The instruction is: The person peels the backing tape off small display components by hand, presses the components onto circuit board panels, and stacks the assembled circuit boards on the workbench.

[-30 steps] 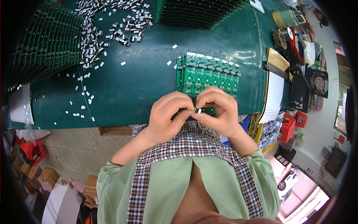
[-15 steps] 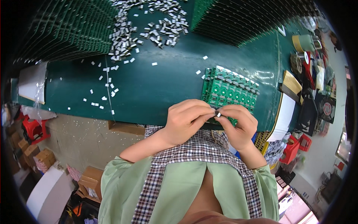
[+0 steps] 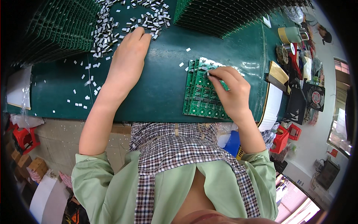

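Observation:
My right hand [image 3: 232,89] pinches a small white-topped electronic component [image 3: 208,74] between thumb and forefinger, at the upper part of a green circuit board panel [image 3: 201,91]. This panel lies on another one near the table's front edge, with rows of round marks and dark parts along it. To the left, my left hand [image 3: 130,54] reaches far across the table to a loose pile of small components [image 3: 104,35] with white tops and metal pins. Its fingers bend down at the pile's near right edge, and the fingertips are hidden.
Tall racks of green circuit boards stand at the back left [image 3: 61,33] and back right [image 3: 227,16]. Small white pieces [image 3: 87,97] lie scattered on the left of the green table [image 3: 156,97]. On the right are papers [image 3: 271,106], a light green cup [image 3: 289,34] and a fan [image 3: 316,98].
My hands have parted. The left went up and left to the component pile; the right moved up with a component to the panel's upper part. The whole view has shifted slightly.

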`<state>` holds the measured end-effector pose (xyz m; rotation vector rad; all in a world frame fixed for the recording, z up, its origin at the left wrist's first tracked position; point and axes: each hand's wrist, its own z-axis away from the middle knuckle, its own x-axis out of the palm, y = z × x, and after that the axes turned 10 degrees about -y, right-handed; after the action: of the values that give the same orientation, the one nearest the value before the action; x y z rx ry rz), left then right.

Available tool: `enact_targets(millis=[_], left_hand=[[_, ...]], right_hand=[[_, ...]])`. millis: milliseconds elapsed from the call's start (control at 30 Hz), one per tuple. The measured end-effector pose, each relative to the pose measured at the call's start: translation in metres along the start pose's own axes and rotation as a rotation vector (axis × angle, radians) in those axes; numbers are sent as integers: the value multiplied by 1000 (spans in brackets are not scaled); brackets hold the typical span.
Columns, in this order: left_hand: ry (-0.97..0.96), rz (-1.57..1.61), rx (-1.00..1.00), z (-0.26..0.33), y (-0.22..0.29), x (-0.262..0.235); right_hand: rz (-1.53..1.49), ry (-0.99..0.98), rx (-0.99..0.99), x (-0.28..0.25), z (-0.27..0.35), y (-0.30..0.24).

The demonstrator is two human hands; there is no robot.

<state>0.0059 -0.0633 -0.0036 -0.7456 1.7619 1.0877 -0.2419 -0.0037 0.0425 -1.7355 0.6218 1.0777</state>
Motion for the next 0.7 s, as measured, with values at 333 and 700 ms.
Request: enact_targets(millis=[333, 700], left_hand=[[-59, 67, -79, 8, -1, -3], [-181, 840, -137, 35, 42, -7]], right_hand=[[206, 6, -120, 14, 1, 1], [296, 75, -156, 20, 3, 1]])
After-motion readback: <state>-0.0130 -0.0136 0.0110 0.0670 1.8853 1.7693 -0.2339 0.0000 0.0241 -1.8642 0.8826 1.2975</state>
